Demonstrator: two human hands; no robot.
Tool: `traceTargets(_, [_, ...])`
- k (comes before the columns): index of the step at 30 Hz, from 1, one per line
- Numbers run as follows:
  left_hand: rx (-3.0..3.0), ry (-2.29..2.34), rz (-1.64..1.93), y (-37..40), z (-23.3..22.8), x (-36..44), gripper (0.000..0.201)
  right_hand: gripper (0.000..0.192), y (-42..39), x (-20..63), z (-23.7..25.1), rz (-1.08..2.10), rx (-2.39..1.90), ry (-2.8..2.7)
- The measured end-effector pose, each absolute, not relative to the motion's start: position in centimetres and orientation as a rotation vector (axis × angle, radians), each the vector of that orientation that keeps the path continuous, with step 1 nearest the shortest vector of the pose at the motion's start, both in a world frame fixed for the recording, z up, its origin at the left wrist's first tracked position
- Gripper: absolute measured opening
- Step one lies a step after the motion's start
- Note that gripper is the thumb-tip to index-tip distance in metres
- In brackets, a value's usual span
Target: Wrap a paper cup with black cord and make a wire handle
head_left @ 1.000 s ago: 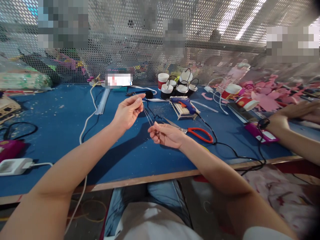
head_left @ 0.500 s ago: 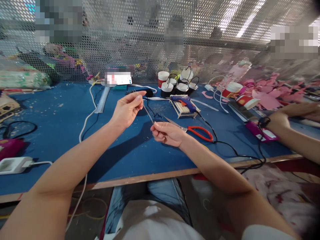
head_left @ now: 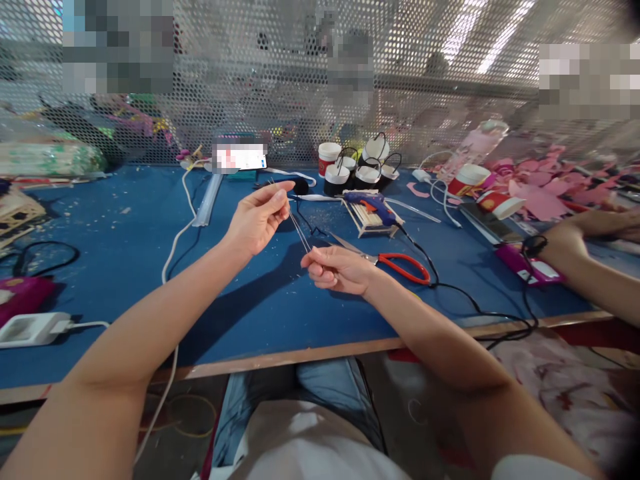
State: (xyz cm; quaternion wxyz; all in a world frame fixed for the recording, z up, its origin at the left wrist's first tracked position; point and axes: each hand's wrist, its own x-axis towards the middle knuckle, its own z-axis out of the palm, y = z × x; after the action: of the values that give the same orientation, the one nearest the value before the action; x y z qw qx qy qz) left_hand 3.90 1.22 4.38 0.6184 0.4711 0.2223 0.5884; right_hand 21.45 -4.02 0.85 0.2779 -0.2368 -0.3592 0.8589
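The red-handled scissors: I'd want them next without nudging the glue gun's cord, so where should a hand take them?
Probably by the red handle loops, coming from the near table edge. The scissors lie flat on the blue table, blades pointing away toward the glue gun. The black cord runs just beyond the loops, so lift upward. The right hand is nearest.

A single head-worn camera looks forward and down, close over the blue table (head_left: 125, 267), with the mesh screen (head_left: 280, 73) across the frame's top.
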Motion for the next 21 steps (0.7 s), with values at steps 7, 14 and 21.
traceTargets(7, [1.079, 0.510, 1.338, 1.02, 4.33, 3.90, 0.016, 0.021, -4.06, 21.50, 0.81, 2.204, -0.848, -1.036])
traceTargets(14, [1.095, 0.519, 1.317, 0.97, 4.37, 3.81, 0.014, 0.019, -4.22, 21.18, 1.06, 2.164, -0.933, -1.031])
traceTargets(21, [1.138, 0.539, 1.326, 0.80, 4.45, 3.84, 0.013, 0.022, -4.17, 21.02, 0.86, 2.127, -0.964, -1.058])
